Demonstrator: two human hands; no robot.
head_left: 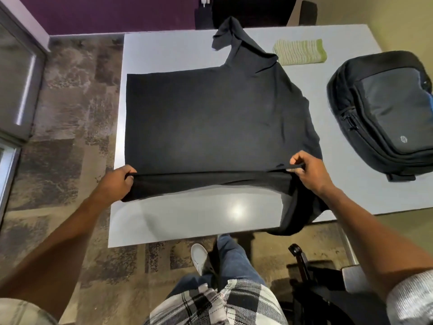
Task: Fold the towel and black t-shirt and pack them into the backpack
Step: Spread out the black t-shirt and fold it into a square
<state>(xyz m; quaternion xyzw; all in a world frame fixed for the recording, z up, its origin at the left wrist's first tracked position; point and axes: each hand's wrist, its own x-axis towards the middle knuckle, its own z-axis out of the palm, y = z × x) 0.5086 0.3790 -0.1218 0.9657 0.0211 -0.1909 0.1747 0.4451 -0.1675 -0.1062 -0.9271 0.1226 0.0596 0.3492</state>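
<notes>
The black t-shirt [210, 123] lies spread over the grey table [187, 219], one sleeve bunched at the far edge and another hanging off the near right edge. My left hand [117, 181] grips the shirt's near edge at its left end. My right hand [309, 172] pinches the same edge at its right end, and the edge is lifted and stretched between them. A folded green striped towel [301, 52] rests at the far right of the table. The black backpack [384, 113] lies flat on the table's right side and looks closed.
A black office chair [311, 277] stands by my right leg at the table's near right corner. Another dark chair [253, 10] sits beyond the far edge. Patterned carpet surrounds the table, and a glass door frame [21, 90] is at the left.
</notes>
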